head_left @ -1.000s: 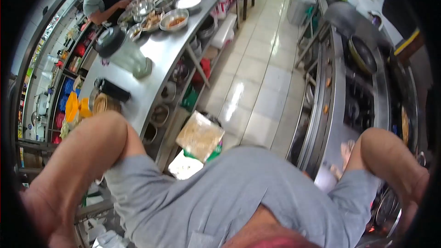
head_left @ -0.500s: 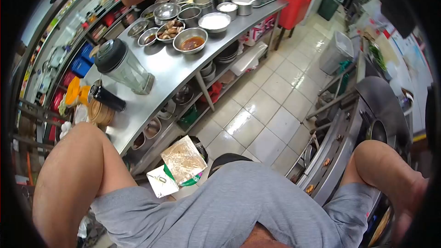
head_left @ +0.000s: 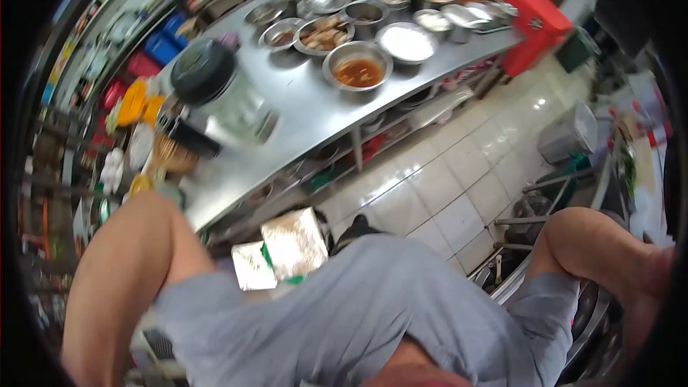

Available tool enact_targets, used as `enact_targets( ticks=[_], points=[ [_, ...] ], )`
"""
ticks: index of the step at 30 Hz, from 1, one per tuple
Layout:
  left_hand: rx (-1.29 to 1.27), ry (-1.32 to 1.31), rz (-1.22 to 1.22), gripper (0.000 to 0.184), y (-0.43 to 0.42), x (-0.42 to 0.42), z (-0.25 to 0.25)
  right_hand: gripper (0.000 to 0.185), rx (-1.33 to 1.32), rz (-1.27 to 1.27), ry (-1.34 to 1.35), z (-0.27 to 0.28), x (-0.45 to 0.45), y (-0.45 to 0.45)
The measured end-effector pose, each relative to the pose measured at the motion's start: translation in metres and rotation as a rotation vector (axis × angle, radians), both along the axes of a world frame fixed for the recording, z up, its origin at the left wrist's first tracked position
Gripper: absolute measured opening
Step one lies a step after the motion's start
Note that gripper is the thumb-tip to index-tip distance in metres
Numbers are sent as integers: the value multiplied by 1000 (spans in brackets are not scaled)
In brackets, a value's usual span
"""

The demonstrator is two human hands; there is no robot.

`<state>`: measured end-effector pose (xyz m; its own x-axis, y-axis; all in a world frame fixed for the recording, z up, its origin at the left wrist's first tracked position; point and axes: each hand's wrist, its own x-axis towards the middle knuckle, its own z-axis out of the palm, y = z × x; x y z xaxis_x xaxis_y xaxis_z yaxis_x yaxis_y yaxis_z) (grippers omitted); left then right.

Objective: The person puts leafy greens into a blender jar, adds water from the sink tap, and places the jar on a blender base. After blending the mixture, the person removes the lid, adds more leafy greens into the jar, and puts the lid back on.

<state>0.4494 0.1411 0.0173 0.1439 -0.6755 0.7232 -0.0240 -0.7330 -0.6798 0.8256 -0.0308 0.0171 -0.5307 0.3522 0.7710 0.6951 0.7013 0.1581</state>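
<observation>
Both my arms are bent with the elbows out to the sides. On the left, my forearm runs down to the lower edge, and my left hand is out of view. At the far right, only a dark, blurred part of my right hand (head_left: 662,271) shows by the frame edge; its fingers are hidden. Nearest my left elbow are a woven basket (head_left: 172,156), a black cylinder (head_left: 188,133) and a blender jar with a black lid (head_left: 240,109) on the steel table (head_left: 304,125).
Metal bowls stand across the table, including one with reddish sauce (head_left: 358,73) and one with white contents (head_left: 407,43). A red cooler (head_left: 527,21) is behind. Wrapped boxes (head_left: 294,244) lie below the table. A grey bin (head_left: 570,132) and metal racks (head_left: 548,183) are right.
The view has swung toward the table, which now fills more of the middle. The stove has mostly left the view, and the co-worker at the table is out of sight. My arms stay bent.
</observation>
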Motion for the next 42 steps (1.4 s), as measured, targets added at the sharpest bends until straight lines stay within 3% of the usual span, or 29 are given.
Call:
enact_targets(
  ticks=[2, 3, 4, 5, 7, 8, 9, 12, 13, 15, 16, 18, 22, 24, 29, 34, 38, 40, 42],
  points=[
    [-46, -51, 50, 59, 22, -9, -2, 18, -31, 28, 23, -5, 16, 29],
    [-234, 33, -58, 49, 49, 7, -10, 18, -17, 64, 17, -19, 27, 54],
    [-434, 116, -171, 43, 91, 27, -30, 39, -10, 266, 260, -50, 46, 88],
    [-569, -102, -65, 45, 124, 24, -77, 62, -8, 464, 497, -77, 57, 123],
    [-901, -456, 146, 49, 191, 20, -170, 51, -294, 360, 701, -106, 40, 178],
    [-1289, -533, -4, 55, 199, 35, -208, 45, -66, -86, 935, -125, -19, 208],
    [-1446, -603, 110, 62, 215, 34, -261, 43, -267, 80, 932, -135, -29, 237],
    [-1762, -679, 401, 60, 230, 53, -351, 39, -558, 49, 642, -153, -72, 312],
    [-1764, -667, 389, 60, 231, 56, -361, 44, -506, 60, 522, -167, -89, 337],
    [-1904, -724, 116, 55, 236, 72, -368, 55, -551, 28, 349, -174, -125, 368],
    [-2000, -688, 318, 45, 233, 74, -361, 63, -565, -43, 258, -174, -144, 379],
    [-1854, -623, 112, 34, 241, 76, -369, 82, -608, -73, 96, -176, -175, 398],
    [-1718, -651, 190, 31, 224, 83, -364, 94, -587, -143, -34, -200, -201, 411],
    [-1950, -636, 166, 28, 205, 81, -357, 92, -560, -160, -17, -209, -202, 409],
    [-1978, -609, 170, 28, 201, 79, -359, 74, -519, -124, 104, -213, -193, 414],
    [-1891, -645, 150, 26, 208, 77, -375, 74, -615, -17, 338, -198, -178, 430],
    [-1929, -646, 243, 24, 200, 66, -373, 67, -895, 285, 1017, -186, -143, 450],
    [-1938, -705, 297, 25, 193, 63, -368, 52, -1124, 524, 1521, -214, -121, 462],
    [-1880, -683, 301, 32, 182, 60, -363, 60, -1279, 718, 1759, -228, -110, 445]
  ],
)
